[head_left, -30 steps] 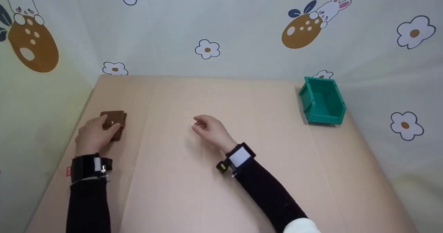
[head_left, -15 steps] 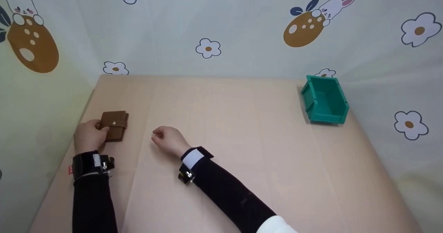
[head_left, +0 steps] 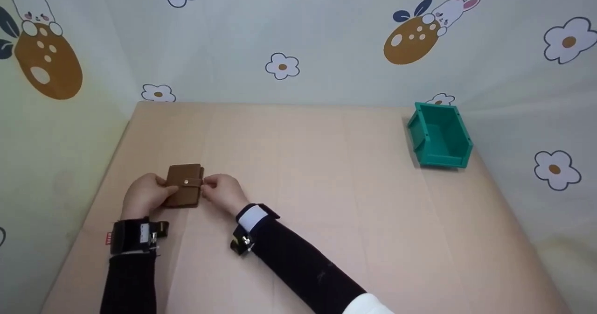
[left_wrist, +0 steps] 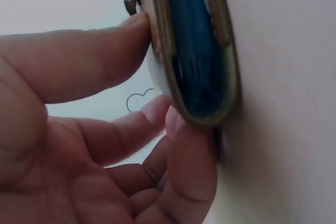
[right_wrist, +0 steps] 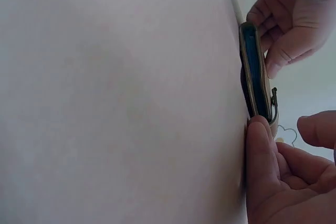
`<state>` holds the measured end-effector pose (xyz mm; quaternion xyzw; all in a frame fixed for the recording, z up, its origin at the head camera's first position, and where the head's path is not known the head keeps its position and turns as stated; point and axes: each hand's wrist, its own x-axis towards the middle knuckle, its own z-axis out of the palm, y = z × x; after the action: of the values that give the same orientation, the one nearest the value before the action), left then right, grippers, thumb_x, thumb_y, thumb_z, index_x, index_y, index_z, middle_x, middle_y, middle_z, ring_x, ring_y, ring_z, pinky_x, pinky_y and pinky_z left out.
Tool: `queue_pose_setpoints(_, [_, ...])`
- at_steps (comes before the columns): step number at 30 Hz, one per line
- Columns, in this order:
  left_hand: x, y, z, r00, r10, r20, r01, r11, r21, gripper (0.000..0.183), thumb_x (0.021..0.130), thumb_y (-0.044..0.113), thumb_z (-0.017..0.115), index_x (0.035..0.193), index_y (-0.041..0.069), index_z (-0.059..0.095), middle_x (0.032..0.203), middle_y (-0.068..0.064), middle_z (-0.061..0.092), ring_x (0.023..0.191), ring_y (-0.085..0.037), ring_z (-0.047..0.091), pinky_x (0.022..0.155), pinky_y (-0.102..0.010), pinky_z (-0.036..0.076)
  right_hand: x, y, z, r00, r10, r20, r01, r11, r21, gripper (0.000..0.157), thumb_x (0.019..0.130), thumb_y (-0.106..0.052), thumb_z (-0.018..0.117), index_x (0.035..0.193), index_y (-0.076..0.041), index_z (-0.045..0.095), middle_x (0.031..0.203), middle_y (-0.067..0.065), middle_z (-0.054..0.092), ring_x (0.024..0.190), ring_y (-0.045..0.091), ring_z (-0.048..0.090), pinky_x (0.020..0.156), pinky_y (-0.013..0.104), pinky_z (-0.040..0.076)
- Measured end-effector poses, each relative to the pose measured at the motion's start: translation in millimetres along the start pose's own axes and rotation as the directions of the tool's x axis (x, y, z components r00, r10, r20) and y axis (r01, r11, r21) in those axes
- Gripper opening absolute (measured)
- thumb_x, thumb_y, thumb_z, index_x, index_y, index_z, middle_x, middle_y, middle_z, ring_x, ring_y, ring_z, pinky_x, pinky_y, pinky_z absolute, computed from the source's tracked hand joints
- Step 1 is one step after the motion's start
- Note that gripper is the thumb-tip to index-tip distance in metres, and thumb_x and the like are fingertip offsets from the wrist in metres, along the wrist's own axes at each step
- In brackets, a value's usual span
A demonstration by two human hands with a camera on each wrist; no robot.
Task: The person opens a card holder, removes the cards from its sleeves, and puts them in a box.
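Observation:
A brown snap-strap wallet (head_left: 183, 196) is held near the table's left side, its side edge and blue inside facing the left wrist camera. My left hand (head_left: 143, 195) grips its left edge, thumb on the upper cover and fingers below in the left wrist view. At the opposite edge, by the strap, my right hand (head_left: 227, 193) touches the wallet with its fingertips. The right wrist view shows that hand's thumb (right_wrist: 317, 129) apart from the wallet, and the left hand (right_wrist: 299, 22) pinching the far end.
A green plastic bin (head_left: 440, 139) stands at the back right of the pale wooden table (head_left: 326, 164). Patterned cloth (head_left: 224, 38) with rabbits and flowers hangs behind and along both sides.
My left hand has taken hold of the wallet and carried it right and slightly nearer. My right hand has come left from mid-table to the wallet's strap side.

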<state>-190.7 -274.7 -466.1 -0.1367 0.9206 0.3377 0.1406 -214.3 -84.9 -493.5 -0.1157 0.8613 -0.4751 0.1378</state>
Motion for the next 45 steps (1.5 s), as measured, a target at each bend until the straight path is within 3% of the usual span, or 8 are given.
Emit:
queue_pose_setpoints(7, [0.9,-1.3,-1.8,1.000,-0.013,0.012,0.014,0.999,-0.034,0.044,0.096,0.023,0.062,0.118,-0.015,0.055,0.113,-0.031,0.060,0.097,-0.038,0.057,0.078,-0.045,0.047,0.6,1.1,2.7,0.999,0.036,-0.006,-0.036,0.999,0.036,0.024,0.092,-0.014,0.066,0.114,-0.006,0.073,0.097,-0.002,0.072,0.079,0.003,0.061,0.075,0.017,0.045])
queue_pose_setpoints(12, [1.9,2.2,-2.5,1.000,0.016,-0.002,-0.016,0.998,-0.064,0.044,0.097,0.024,0.060,0.118,-0.015,0.055,0.115,-0.031,0.058,0.102,-0.040,0.055,0.083,-0.047,0.045,-0.5,4.3,1.3,0.998,0.061,-0.023,-0.058,0.988,0.145,0.024,0.092,-0.011,0.066,0.114,-0.003,0.070,0.093,-0.001,0.071,0.077,0.006,0.063,0.072,0.019,0.048])
queue_pose_setpoints(18, [-2.9,29.8,7.7,0.996,0.076,-0.039,-0.082,0.982,-0.173,0.041,0.098,0.022,0.061,0.118,-0.013,0.057,0.115,-0.028,0.060,0.099,-0.034,0.059,0.080,-0.038,0.049,-4.1,20.8,-26.5,0.998,0.040,-0.057,-0.019,0.943,0.333,0.020,0.092,-0.003,0.066,0.111,0.002,0.061,0.089,0.004,0.066,0.075,0.012,0.065,0.066,0.025,0.055])
queue_pose_setpoints(23, [-2.6,67.7,37.0,0.989,0.133,-0.068,-0.148,0.938,-0.313,0.033,0.095,0.015,0.065,0.115,-0.011,0.059,0.105,-0.022,0.065,0.083,-0.020,0.064,0.072,-0.029,0.054,-11.6,42.7,-81.0,0.997,-0.004,-0.079,0.028,0.954,0.298,0.020,0.092,-0.005,0.067,0.109,0.003,0.060,0.091,0.008,0.065,0.079,0.015,0.064,0.066,0.030,0.057])
queue_pose_setpoints(29, [3.3,114.5,91.3,0.973,0.215,-0.079,-0.228,0.874,-0.429,0.026,0.090,0.008,0.070,0.108,-0.010,0.063,0.096,-0.020,0.067,0.076,-0.018,0.066,0.069,-0.030,0.056,-29.1,77.2,-150.9,0.997,0.002,-0.083,0.012,0.985,0.171,0.018,0.092,-0.005,0.067,0.107,0.003,0.060,0.092,0.009,0.065,0.080,0.017,0.065,0.067,0.030,0.057])
queue_pose_setpoints(36, [7.7,161.2,145.9,0.962,0.270,-0.050,-0.256,0.821,-0.510,0.020,0.087,0.002,0.070,0.102,-0.009,0.062,0.089,-0.017,0.068,0.067,-0.016,0.065,0.064,-0.029,0.056,-52.2,109.0,-206.1,0.987,0.034,-0.160,-0.017,0.994,0.104,0.018,0.091,-0.004,0.068,0.106,0.002,0.061,0.091,0.010,0.066,0.078,0.019,0.065,0.068,0.031,0.056])
queue_pose_setpoints(40, [9.8,176.0,166.1,0.955,0.296,-0.014,-0.265,0.831,-0.489,0.020,0.088,0.003,0.070,0.102,-0.008,0.061,0.089,-0.015,0.067,0.067,-0.015,0.065,0.064,-0.027,0.056,-59.7,124.6,-222.1,0.983,0.076,-0.168,-0.060,0.993,0.102,0.018,0.091,-0.003,0.068,0.106,0.004,0.060,0.091,0.011,0.065,0.077,0.017,0.064,0.068,0.029,0.056])
queue_pose_setpoints(45, [11.5,184.3,175.4,0.952,0.306,-0.021,-0.288,0.869,-0.403,0.019,0.086,0.005,0.072,0.100,-0.006,0.063,0.087,-0.010,0.067,0.072,-0.017,0.065,0.067,-0.027,0.054,-61.3,137.5,-228.4,0.983,0.102,-0.154,-0.086,0.990,0.109,0.019,0.092,-0.003,0.066,0.107,0.006,0.059,0.093,0.014,0.066,0.075,0.016,0.065,0.067,0.028,0.056])
